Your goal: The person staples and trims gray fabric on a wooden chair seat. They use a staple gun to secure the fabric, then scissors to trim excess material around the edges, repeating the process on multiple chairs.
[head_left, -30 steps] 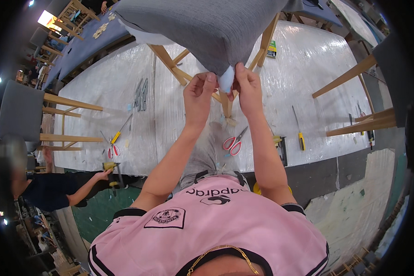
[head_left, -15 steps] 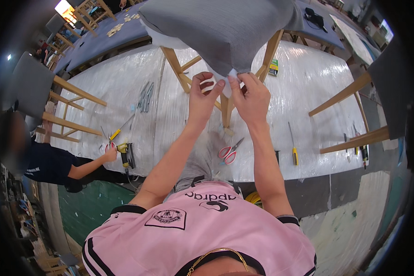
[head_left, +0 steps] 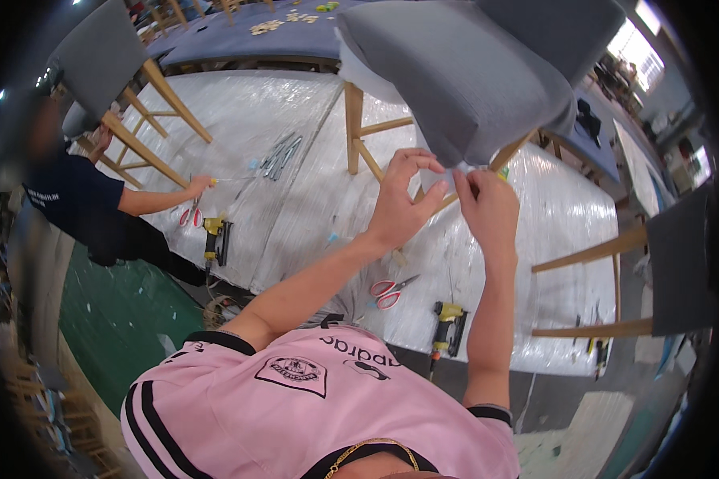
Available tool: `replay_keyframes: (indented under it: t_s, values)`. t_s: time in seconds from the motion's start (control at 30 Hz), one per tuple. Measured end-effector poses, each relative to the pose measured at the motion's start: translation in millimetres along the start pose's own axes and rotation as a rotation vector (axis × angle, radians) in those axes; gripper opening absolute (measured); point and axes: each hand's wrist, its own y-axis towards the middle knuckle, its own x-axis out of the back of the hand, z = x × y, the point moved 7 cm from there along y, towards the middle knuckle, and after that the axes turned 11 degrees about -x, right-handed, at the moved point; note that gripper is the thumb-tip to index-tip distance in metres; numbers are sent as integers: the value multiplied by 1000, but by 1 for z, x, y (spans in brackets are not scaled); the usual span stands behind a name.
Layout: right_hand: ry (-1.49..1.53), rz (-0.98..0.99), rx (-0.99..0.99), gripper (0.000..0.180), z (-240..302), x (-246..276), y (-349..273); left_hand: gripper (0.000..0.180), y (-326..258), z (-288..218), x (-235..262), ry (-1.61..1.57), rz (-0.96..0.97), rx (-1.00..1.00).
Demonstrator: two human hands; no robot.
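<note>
A: Workshop, plastic-wrapped desk (head_left: 295, 160), upturned grey chair seat (head_left: 455, 72) on it. What changed?

B: Your view swung; both hands stayed at the seat's lower edge. Left hand (head_left: 399, 203) and right hand (head_left: 487, 207) pinch the fabric flap (head_left: 447, 172), fingers together. Red scissors (head_left: 387, 291) lie below the seat, untouched.
</note>
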Motion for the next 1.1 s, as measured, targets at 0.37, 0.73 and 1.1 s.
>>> replay_keyframes:
  t_s: [0.37, 0.73, 1.1]
  values:
    - [250, 333, -464, 59, -35, -43, -14, 41, -3, 19, 17, 77, -38, 64]
    - [551, 159, -546, 47, -40, -101, -49, 74, -19, 63, -23, -556, 105, 611]
    - [484, -96, -289, 20, -31, -99, -71, 74, 25, 70, -53, 19, 194, 401]
